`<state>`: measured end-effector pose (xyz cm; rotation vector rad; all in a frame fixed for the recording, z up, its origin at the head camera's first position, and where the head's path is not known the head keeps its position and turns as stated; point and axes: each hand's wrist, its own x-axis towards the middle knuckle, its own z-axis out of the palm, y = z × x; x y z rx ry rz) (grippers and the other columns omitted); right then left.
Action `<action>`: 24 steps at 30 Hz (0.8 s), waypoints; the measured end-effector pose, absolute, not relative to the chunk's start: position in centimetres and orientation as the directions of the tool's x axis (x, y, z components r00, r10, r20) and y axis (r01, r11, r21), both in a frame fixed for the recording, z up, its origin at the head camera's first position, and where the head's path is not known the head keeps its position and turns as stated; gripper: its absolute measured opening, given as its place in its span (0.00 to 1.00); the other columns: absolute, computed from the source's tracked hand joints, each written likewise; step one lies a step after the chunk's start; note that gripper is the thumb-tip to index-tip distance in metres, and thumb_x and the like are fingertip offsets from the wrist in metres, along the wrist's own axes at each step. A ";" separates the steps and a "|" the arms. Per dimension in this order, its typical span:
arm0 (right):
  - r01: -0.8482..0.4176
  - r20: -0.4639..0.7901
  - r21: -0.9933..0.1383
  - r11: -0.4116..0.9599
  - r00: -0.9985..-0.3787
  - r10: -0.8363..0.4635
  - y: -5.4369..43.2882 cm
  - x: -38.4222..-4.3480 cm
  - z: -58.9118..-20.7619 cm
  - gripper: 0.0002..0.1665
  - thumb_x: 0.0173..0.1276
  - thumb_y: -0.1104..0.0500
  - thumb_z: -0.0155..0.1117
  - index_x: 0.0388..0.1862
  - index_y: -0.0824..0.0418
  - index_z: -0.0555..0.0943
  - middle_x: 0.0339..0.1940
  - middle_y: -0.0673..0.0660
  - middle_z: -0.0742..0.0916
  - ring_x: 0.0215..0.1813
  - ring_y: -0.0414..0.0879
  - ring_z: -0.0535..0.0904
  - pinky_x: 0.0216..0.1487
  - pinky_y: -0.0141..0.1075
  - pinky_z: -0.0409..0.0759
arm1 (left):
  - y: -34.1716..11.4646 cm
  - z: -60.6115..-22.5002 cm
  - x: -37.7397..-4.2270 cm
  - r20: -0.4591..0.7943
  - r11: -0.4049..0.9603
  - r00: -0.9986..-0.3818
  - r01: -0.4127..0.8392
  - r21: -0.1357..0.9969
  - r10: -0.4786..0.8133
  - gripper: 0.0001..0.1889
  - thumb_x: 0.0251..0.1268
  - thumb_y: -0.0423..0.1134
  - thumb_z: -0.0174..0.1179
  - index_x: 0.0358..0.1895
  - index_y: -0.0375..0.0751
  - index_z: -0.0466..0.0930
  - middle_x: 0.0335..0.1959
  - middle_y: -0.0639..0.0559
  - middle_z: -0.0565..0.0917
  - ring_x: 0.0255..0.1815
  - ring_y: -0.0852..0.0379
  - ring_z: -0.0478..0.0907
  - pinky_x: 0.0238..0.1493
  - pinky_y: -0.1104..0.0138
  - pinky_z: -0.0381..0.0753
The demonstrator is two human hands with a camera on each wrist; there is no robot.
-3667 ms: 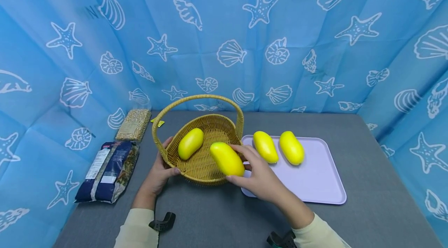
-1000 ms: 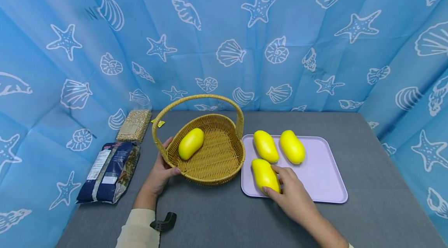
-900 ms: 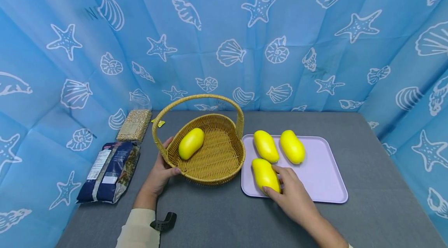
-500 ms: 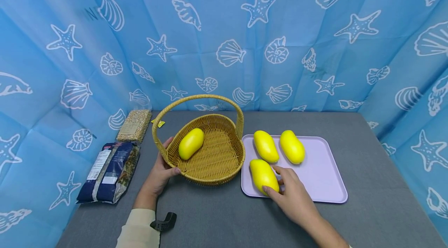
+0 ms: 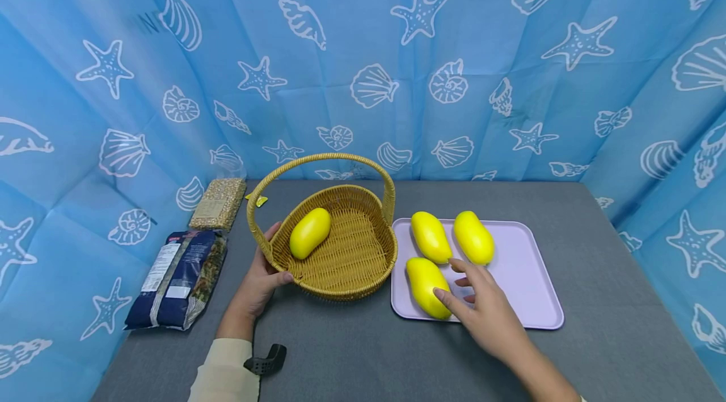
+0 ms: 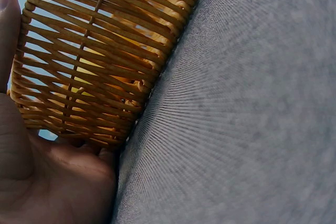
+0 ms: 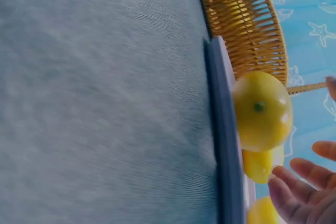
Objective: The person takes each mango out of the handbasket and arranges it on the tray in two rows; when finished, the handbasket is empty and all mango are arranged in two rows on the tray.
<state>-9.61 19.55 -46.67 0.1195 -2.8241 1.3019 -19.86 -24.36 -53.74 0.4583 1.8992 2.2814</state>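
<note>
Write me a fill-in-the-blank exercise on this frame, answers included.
The left hand holds a basket containing exactly ____ mango.
The lilac tray, near the right hand, carries exactly ____ mangoes.
In the head view, the navy bag lies to the ____ of the basket.
The printed curtain is mainly ____.

Missing words: one; three; left; blue.

Head cam: bright, soft, fairly even light, pic mostly sharp – gentle fold shading on the curtain behind the basket, soft dark shadow on the tabletop just in front of it. L wrist cam: contrasty, backlit thru the basket's weave, w/ the left hand beside it in shade & the tabletop blurring away from it. R wrist cam: dimmer, hazy – pale glint on the fruit overlapping the basket, tabletop blurry.
</note>
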 end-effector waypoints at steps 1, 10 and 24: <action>-0.095 0.074 -0.765 0.637 -0.995 -0.059 19.6 -9.7 -46.5 0.39 0.78 0.44 0.74 0.77 0.65 0.75 0.70 0.64 0.80 0.62 0.58 0.82 0.56 0.58 0.85 | -24.4 -53.7 -19.8 0.145 -0.195 -0.944 0.089 0.977 0.297 0.59 0.70 0.27 0.75 0.91 0.48 0.40 0.87 0.38 0.51 0.77 0.49 0.66 0.66 0.62 0.78; -0.238 0.225 -0.825 0.513 -0.970 -0.088 19.7 -10.4 -45.4 0.31 0.84 0.52 0.67 0.79 0.61 0.73 0.72 0.61 0.81 0.64 0.55 0.81 0.58 0.49 0.85 | -24.4 -53.8 -19.8 0.149 -0.185 -0.943 0.097 0.978 0.298 0.59 0.70 0.31 0.76 0.91 0.48 0.40 0.87 0.38 0.52 0.78 0.48 0.64 0.67 0.62 0.77; -0.266 0.272 -0.962 -0.057 -0.939 -0.212 18.0 -12.0 -43.4 0.31 0.94 0.53 0.32 0.81 0.71 0.67 0.72 0.72 0.75 0.66 0.62 0.80 0.59 0.41 0.84 | -24.4 -53.8 -19.9 0.143 -0.184 -0.946 0.092 0.979 0.291 0.59 0.69 0.28 0.76 0.91 0.47 0.40 0.87 0.39 0.51 0.78 0.47 0.63 0.67 0.63 0.77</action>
